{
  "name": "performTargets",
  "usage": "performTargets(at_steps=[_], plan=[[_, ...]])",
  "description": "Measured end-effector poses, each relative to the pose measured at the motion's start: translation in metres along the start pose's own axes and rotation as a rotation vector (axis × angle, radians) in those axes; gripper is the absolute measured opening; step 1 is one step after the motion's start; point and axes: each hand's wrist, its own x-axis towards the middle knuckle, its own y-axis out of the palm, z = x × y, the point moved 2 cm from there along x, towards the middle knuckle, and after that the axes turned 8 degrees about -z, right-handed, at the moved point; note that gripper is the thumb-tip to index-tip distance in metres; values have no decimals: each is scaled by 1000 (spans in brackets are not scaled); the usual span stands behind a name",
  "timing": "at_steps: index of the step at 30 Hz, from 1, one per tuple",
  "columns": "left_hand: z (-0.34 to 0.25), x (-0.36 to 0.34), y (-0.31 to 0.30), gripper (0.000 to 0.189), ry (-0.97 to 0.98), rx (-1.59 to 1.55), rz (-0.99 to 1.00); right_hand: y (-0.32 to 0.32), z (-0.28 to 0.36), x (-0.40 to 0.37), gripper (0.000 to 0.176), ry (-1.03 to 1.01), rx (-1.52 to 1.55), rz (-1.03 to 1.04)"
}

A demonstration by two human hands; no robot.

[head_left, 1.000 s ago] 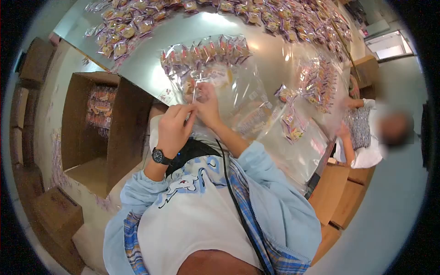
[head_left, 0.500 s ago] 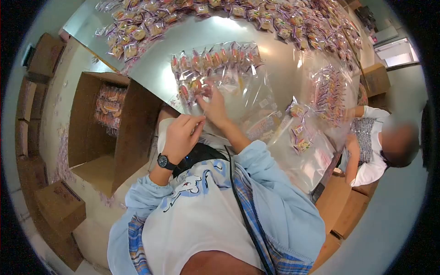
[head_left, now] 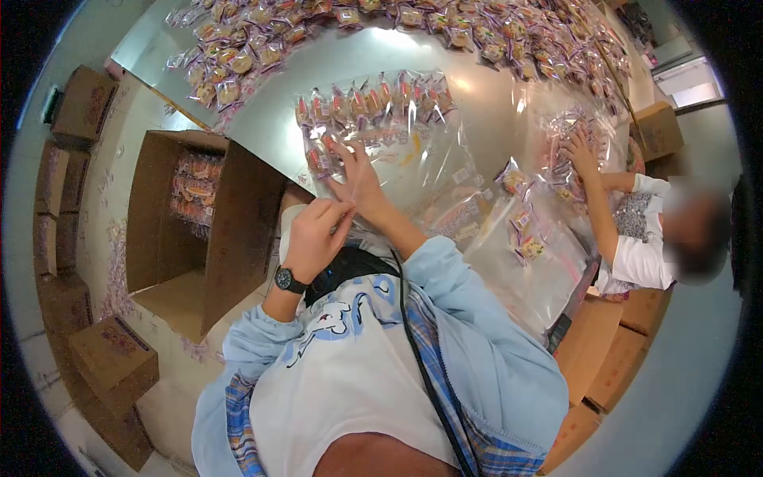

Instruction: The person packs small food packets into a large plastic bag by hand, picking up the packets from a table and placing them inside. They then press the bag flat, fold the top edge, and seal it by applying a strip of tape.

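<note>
My left hand (head_left: 315,232), with a black watch on the wrist, is closed in a pinch at the near edge of a large clear plastic bag (head_left: 397,159). Inside the bag, a row of small wrapped snack packets (head_left: 373,99) stands along the far end. A second, shorter group of packets (head_left: 319,161) lies at its left side. My right hand (head_left: 359,181) reaches over to that group with fingers spread, the fingertips touching the packets and the thumb apart.
Loose packets (head_left: 493,36) heap along the table's far side. An open carton (head_left: 213,238) with filled bags stands left. At right, a co-worker's hand (head_left: 584,155) rests on another bag of packets. Flat clear bags (head_left: 524,278) lie near me; cartons (head_left: 115,354) line the floor.
My right hand has shifted slightly left and its fingers have spread; the packet it held now lies with the left group. The co-worker's arm has reached onto the other bag.
</note>
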Motion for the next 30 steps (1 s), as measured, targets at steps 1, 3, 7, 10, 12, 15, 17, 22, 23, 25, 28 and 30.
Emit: performTargets(at_steps=[1, 3, 7, 10, 12, 15, 17, 22, 23, 25, 28, 30], plan=[[-1, -1, 1, 17, 0, 2, 15, 2, -1, 2, 76, 38, -11, 6], [-1, -3, 4, 17, 5, 8, 48, 6, -2, 6, 80, 115, -29, 12], [-1, -5, 11, 19, 28, -20, 16, 12, 1, 13, 80, 150, 10, -65], [-4, -10, 17, 19, 0, 20, 11, -1, 13, 6, 89, 144, 106, 19], [-2, -17, 22, 19, -37, 14, -16, -21, 18, -6, 97, 95, 182, 147], [5, -23, 24, 19, -23, 17, -21, -18, -3, -26, 95, 84, 224, 187], [4, -23, 23, 19, -18, 13, -24, -17, -13, -35, 101, 14, 160, 182], [3, -20, 18, 18, -22, 6, -75, -29, 10, -37, 96, 12, -10, 149], [3, -19, 17, 17, -26, 7, -89, -39, 15, -47, 88, 12, -61, 286], [0, -22, 17, 17, -47, 2, -80, -85, 33, -70, 73, 36, -159, 565], [-2, -17, 19, 17, -59, 13, -65, -191, 46, -84, 56, 573, 260, 816], [2, -20, 23, 17, -59, -10, -65, -253, 27, -86, 51, 690, 475, 388]])
